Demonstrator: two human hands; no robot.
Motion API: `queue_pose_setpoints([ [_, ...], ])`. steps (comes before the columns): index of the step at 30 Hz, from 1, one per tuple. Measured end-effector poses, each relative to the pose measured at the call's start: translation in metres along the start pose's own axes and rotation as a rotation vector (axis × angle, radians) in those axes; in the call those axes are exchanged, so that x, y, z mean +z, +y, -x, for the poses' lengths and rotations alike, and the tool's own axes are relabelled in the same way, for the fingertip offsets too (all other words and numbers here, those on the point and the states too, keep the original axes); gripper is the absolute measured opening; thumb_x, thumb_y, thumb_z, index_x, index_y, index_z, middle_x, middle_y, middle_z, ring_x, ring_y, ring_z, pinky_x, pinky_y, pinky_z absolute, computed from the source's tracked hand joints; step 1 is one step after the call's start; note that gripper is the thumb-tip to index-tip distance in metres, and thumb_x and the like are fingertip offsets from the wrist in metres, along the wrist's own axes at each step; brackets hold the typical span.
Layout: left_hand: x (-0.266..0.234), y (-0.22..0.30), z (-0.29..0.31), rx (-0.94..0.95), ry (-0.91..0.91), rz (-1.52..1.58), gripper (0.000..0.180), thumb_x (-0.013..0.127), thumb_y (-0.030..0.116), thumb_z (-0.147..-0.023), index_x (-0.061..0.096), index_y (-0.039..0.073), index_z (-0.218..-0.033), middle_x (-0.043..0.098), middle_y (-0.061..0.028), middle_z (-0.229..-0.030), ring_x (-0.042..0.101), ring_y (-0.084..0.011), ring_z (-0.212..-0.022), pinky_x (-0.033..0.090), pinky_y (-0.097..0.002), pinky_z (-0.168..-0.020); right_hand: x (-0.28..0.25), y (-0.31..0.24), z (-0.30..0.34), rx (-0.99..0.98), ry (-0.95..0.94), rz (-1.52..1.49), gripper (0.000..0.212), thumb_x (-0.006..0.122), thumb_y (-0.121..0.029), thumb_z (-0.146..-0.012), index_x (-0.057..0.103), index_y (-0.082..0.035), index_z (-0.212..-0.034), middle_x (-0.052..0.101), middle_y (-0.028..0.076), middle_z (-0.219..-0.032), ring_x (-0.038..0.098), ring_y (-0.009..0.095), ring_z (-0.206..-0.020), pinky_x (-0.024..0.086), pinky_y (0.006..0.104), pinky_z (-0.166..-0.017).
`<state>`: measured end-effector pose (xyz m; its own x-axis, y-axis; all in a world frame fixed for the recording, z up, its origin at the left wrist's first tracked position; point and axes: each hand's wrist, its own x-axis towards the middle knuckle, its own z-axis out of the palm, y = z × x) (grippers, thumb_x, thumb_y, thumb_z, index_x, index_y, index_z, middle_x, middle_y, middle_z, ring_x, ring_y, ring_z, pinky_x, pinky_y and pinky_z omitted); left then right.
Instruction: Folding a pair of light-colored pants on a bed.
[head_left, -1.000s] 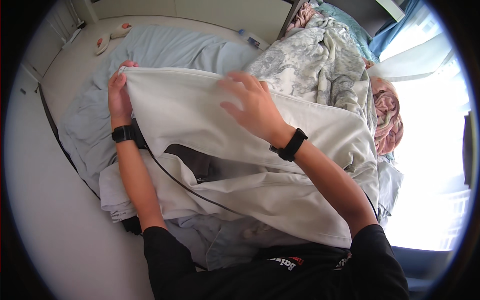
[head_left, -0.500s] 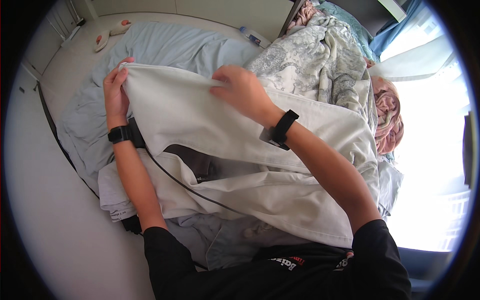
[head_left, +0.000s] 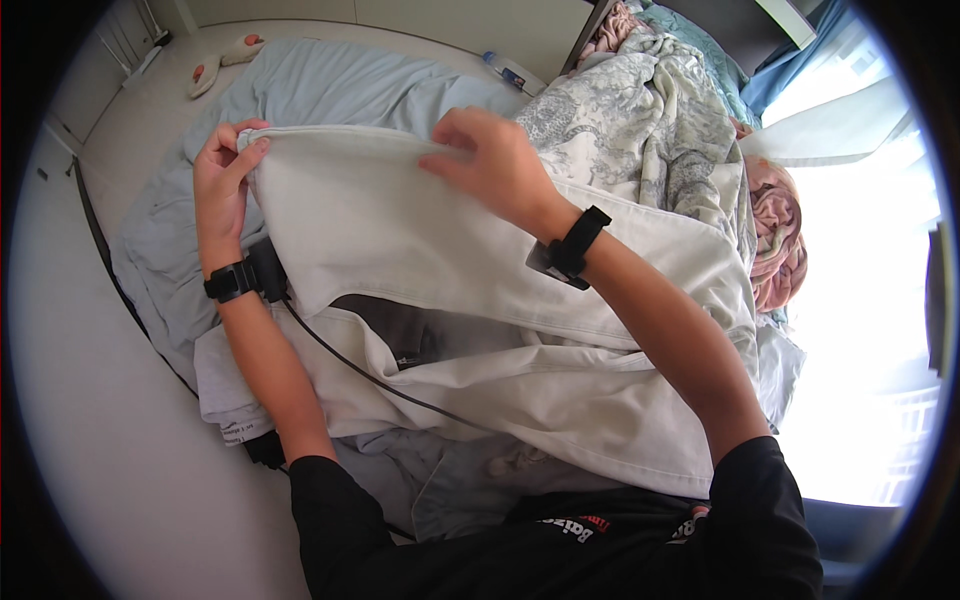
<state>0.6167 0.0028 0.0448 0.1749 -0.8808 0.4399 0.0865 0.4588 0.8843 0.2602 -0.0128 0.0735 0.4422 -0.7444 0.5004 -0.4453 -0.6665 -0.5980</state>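
Left hand [head_left: 222,190] clamps its fingers [head_left: 250,157] on one pair of white trousers [head_left: 345,215] — right hand [head_left: 497,168], cannot tell.

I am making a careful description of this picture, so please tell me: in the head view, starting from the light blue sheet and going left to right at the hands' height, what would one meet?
Light blue sheet → left hand → off-white garment → right hand → grey-patterned bedding → bundled pink cloth.

Both forearms [head_left: 268,365] outstretched, left fingers [head_left: 232,134] pinched, right fingers [head_left: 462,127] loosely curled, slightly blurred.
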Motion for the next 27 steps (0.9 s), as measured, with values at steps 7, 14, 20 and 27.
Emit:
queue_pose_setpoints([
  [7, 0.01, 0.025, 0.01, 0.02, 0.032, -0.168, 0.028, 0.078, 0.003, -0.09, 0.051, 0.009, -0.085, 0.072, -0.0132, -0.112, 0.061, -0.0137, -0.102, 0.044, -0.0276, -0.096, 0.004, -0.002, -0.001, -0.057, -0.055, 0.019, 0.025, 0.077, -0.018, -0.089, 0.065, -0.004, -0.106, 0.07, 0.015, -0.1, 0.069, 0.035, -0.096, 0.054, 0.0436, -0.082],
  [14, 0.022, 0.033, 0.016, 0.068, 0.046, -0.147, 0.024, 0.076, 0.004, -0.092, 0.054, 0.007, -0.102, 0.069, -0.0067, -0.108, 0.06, -0.0121, -0.099, 0.046, -0.0267, -0.092, 0.024, -0.026, -0.012, -0.217, -0.066, 0.1, 0.023, 0.078, -0.016, -0.089, 0.071, -0.004, -0.107, 0.069, 0.013, -0.104, 0.07, 0.029, -0.096, 0.056, 0.0389, -0.082],
  [20, 0.03, 0.034, 0.018, 0.114, 0.065, -0.17, 0.027, 0.076, 0.004, -0.092, 0.061, 0.004, -0.115, 0.065, -0.003, -0.108, 0.06, -0.0099, -0.097, 0.046, -0.0244, -0.088, 0.043, -0.04, -0.027, -0.226, 0.009, -0.108, 0.019, 0.078, -0.013, -0.083, 0.078, -0.006, -0.099, 0.07, 0.013, -0.098, 0.068, 0.034, -0.096, 0.055, 0.0445, -0.085],
  [27, 0.029, 0.039, 0.023, 0.194, 0.088, -0.178, 0.024, 0.076, 0.006, -0.092, 0.063, 0.003, -0.112, 0.061, -0.0005, -0.106, 0.058, -0.0085, -0.094, 0.046, -0.0239, -0.084, 0.06, -0.063, -0.034, -0.339, 0.083, 0.006, 0.02, 0.076, -0.012, -0.087, 0.076, -0.005, -0.106, 0.07, 0.013, -0.1, 0.069, 0.035, -0.091, 0.056, 0.0429, -0.079],
])
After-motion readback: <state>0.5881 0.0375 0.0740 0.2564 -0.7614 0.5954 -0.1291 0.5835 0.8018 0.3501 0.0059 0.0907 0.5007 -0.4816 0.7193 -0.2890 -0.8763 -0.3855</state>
